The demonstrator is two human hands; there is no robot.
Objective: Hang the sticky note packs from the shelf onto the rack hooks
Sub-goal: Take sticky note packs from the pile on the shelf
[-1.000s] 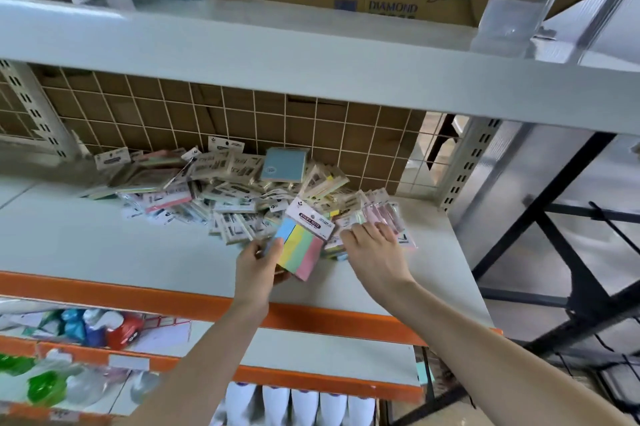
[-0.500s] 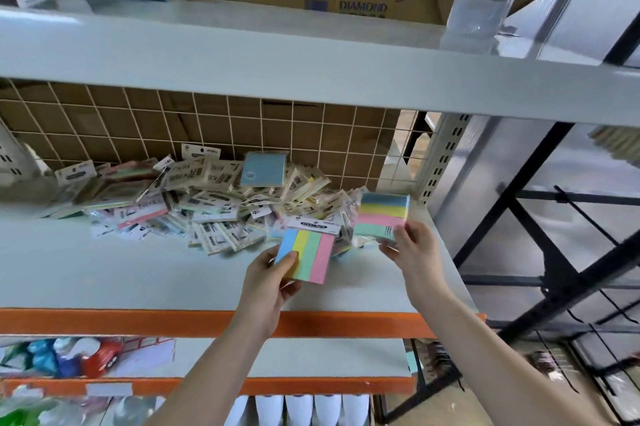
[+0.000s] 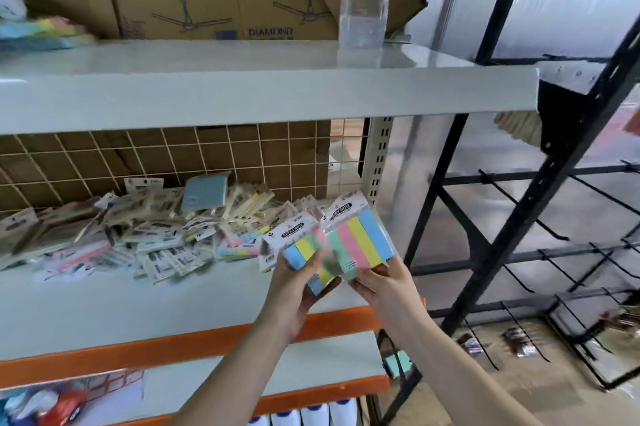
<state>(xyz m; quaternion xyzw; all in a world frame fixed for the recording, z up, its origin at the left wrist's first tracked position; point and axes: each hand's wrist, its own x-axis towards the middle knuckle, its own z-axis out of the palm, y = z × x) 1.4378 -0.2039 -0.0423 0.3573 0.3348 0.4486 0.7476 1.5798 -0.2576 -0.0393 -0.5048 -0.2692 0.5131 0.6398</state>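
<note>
The left hand [image 3: 294, 290] gripped a striped sticky note pack [image 3: 300, 249] from below, and the right hand [image 3: 377, 281] clamped a second pack [image 3: 362, 242] by its lower edge; the 2 packs met and overlapped above the shelf's [image 3: 173, 304] front right corner. Half a second earlier the hands were apart, the right one just lifting its pack off the pile [image 3: 138, 238]; they had since come together, and the view had swung right toward the black rack [image 3: 540, 183]. That suggested gathering was done and the carry to the hooks [image 3: 554, 235] was next. Each pack showed pastel blue, yellow, pink and green bands under a white header card, wrapped in glossy film, the left one blurred.
</note>
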